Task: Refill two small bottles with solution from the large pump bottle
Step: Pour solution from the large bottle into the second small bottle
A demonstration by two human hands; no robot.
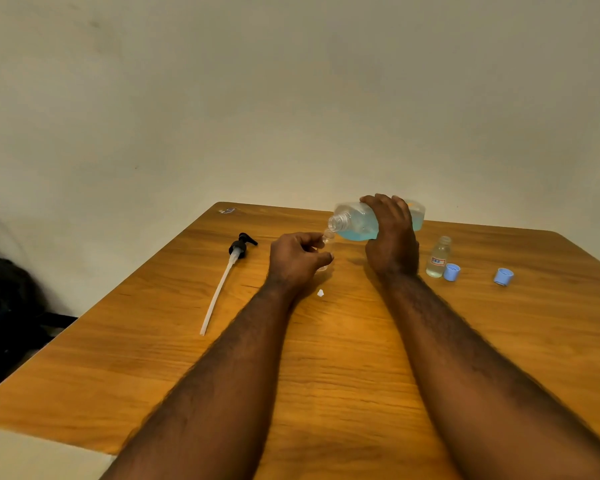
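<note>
- Large pump bottle [357,221]: held off the surface, tipped on its side above the far middle of the wood. Open neck points left; pump removed. Blue solution pools along its lower side.
- Right hand [392,233]: wraps the large pump bottle from above, fingers [378,200] curled over its body.
- First small bottle [327,244]: clear, uncapped, its mouth just below and beside the large bottle's neck. Fill level cannot be read; the hand hides most of it.
- Left hand [295,259]: pinches the first small bottle between thumb and curled fingers [309,237].
- Second small bottle [439,256]: stands upright on the surface right of the right hand, uncapped, part full of clear liquid, small label on its front.
- Two blue caps: near cap [451,272] just beside the second small bottle; far cap [503,276] further right, apart from it.
- Pump head with dip tube [222,285]: lies flat left of the left hand, black head at the far end, white tube running toward the near edge.
- White scrap [320,293]: on the surface between the forearms.
- Surface [343,375]: orange-brown wood grain; plain pale wall [291,98] behind.
</note>
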